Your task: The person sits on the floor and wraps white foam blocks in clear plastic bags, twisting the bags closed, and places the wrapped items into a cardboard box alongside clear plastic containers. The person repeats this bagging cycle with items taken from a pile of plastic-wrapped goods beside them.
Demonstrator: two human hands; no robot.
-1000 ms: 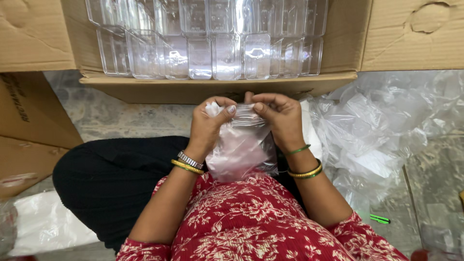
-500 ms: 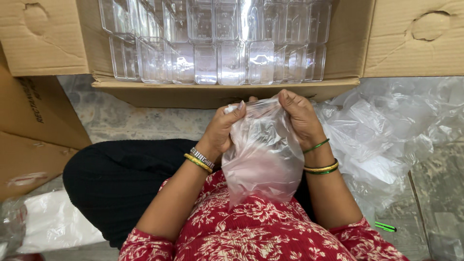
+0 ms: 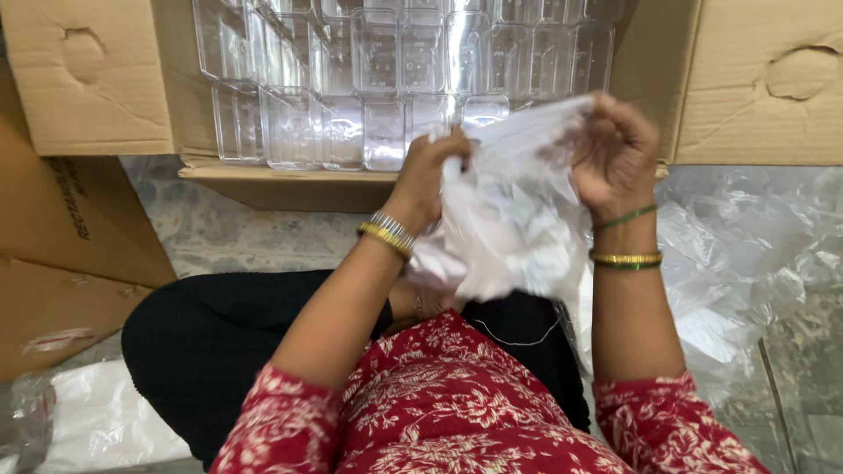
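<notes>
A thin clear plastic bag hangs between both hands at chest height, its mouth pulled wide. My left hand pinches the bag's left edge. My right hand grips the right edge, fingers curled over the film. The bag droops toward my lap, and whether anything is inside cannot be told. Just beyond the hands stands an open cardboard box packed with several clear plastic containers in rows.
A heap of crumpled clear plastic bags lies on the floor at the right. Flattened brown cardboard leans at the left. A white plastic sheet lies at the lower left. My black-clad knee is folded in front.
Both hands have risen and moved apart, stretching the bag's mouth wider. The bag has come up in front of the box of containers.
</notes>
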